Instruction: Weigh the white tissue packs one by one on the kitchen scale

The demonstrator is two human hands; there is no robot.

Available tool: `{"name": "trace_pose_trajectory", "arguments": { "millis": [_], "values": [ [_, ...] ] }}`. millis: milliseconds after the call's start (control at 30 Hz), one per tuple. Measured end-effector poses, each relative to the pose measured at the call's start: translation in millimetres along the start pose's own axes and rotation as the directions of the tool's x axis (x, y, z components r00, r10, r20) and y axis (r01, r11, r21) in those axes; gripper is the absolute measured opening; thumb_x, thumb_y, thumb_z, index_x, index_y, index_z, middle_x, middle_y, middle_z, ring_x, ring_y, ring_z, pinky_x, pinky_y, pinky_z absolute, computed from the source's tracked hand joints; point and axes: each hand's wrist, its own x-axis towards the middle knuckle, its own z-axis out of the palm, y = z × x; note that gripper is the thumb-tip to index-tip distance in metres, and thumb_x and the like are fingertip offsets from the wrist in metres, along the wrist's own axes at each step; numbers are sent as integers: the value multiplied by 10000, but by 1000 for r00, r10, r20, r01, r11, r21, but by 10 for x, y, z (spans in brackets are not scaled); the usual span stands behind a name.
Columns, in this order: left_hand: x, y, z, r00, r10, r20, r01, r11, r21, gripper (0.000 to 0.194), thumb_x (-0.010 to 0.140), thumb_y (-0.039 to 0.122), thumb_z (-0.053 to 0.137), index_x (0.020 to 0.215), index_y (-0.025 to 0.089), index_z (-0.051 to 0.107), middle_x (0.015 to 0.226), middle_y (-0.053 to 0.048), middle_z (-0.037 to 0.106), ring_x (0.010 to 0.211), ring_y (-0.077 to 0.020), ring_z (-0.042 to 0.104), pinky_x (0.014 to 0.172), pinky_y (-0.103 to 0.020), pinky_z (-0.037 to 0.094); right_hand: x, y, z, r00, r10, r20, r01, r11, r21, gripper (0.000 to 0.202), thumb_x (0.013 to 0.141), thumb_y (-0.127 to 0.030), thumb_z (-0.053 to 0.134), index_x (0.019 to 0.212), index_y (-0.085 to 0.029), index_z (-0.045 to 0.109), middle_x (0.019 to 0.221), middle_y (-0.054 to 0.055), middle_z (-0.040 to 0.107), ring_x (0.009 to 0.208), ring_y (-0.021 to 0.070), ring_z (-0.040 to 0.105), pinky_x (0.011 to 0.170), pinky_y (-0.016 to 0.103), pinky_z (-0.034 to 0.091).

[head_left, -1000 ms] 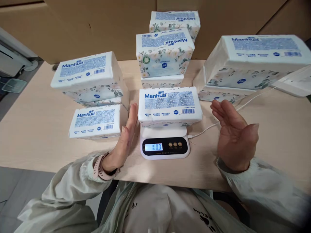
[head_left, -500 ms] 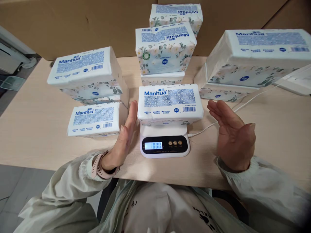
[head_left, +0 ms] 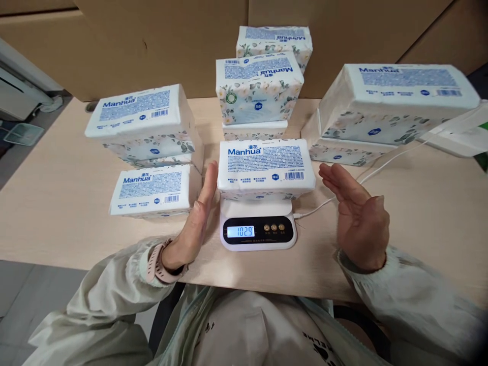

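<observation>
A white and blue Manhua tissue pack [head_left: 267, 168] lies on a small white digital scale [head_left: 259, 244], label side up. The scale's lit display [head_left: 241, 232] reads 102.9. Just left of the pack, my left hand [head_left: 194, 223] stands on edge with fingers stretched, holding nothing; whether its fingertips touch the pack I cannot tell. On the other side my right hand [head_left: 358, 218] is open, palm facing the pack, with a small gap between them. A pinkish watch strap [head_left: 158, 264] circles my left wrist.
More tissue packs are stacked at the left [head_left: 137, 114], at the back [head_left: 259, 91] and at the right [head_left: 396, 101]. From the scale's right side a white cable [head_left: 366, 178] runs to the right. Cardboard [head_left: 171, 46] stands behind the table [head_left: 46, 203].
The display went from 100.0 to 102.9. My right hand has shifted slightly left, closer to the pack. The whole view has tilted a little upward.
</observation>
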Motion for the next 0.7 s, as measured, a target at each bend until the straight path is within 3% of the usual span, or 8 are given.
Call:
{"name": "trace_pose_trajectory", "arguments": {
  "millis": [200, 300, 400, 467, 567, 633, 700],
  "values": [
    [46, -45, 37, 998, 68, -4, -68, 996, 52, 824, 1102, 755, 379, 1812, 385, 183, 1898, 86, 20, 1783, -279, -48, 1490, -465, 21, 90, 63, 10, 990, 33, 135, -38, 999, 37, 507, 1144, -633, 358, 1487, -472, 695, 1606, -93, 689, 1597, 259, 563, 1426, 607, 308],
    [58, -31, 88, 995, 91, 29, -93, 993, 68, 783, 1122, 718, 370, 1811, 397, 183, 1899, 90, 70, 1786, -281, -14, 1493, -463, 27, 91, 45, 109, 935, 127, 331, -139, 990, 13, 620, 1093, -726, 438, 1662, -484, 487, 1789, -113, 468, 1708, 255, 397, 1459, 584, 232],
    [-24, 104, 126, 987, 158, 19, -159, 980, 121, 728, 1140, 631, 430, 1801, 446, 188, 1896, 125, 72, 1786, -294, -19, 1495, -481, 48, 18, -88, 217, 869, 128, 478, -146, 989, 1, 768, 1059, -750, 509, 1748, -485, 298, 1860, -131, 313, 1761, 256, 266, 1481, 573, 138],
    [-126, 282, 128, 971, 237, -36, -227, 956, 188, 731, 1123, 606, 513, 1786, 473, 238, 1889, 153, 111, 1785, -306, -34, 1495, -486, 41, -20, -270, 304, 857, 69, 510, -102, 994, 38, 794, 1046, -765, 523, 1752, -494, 281, 1863, -155, 291, 1776, 257, 213, 1486, 557, 104],
    [-274, 604, 74, 901, 389, -192, -338, 907, 251, 634, 1087, 627, 575, 1697, 485, 474, 1839, 192, 293, 1787, -307, 46, 1498, -464, 78, 27, -643, 536, 815, -1, 579, -54, 995, 78, 809, 1024, -766, 576, 1741, -487, 325, 1852, -167, 313, 1785, 275, 165, 1482, 549, 129],
    [-340, 761, -12, 840, 434, -325, -370, 897, 242, 564, 1074, 624, 575, 1604, 436, 618, 1788, 177, 413, 1774, -311, 145, 1491, -450, 157, 125, -862, 788, 746, 1, 666, -63, 996, 68, 810, 1025, -714, 627, 1739, -451, 351, 1850, -150, 324, 1789, 287, 138, 1475, 563, 134],
    [-384, 814, -146, 800, 385, -461, -329, 923, 200, 580, 1065, 584, 569, 1610, 388, 604, 1790, 167, 417, 1773, -295, 140, 1487, -420, 164, 238, -968, 1094, 663, -1, 749, -80, 994, 72, 818, 1029, -667, 652, 1745, -411, 352, 1857, -126, 315, 1792, 291, 116, 1472, 582, 111]
  ]
}}
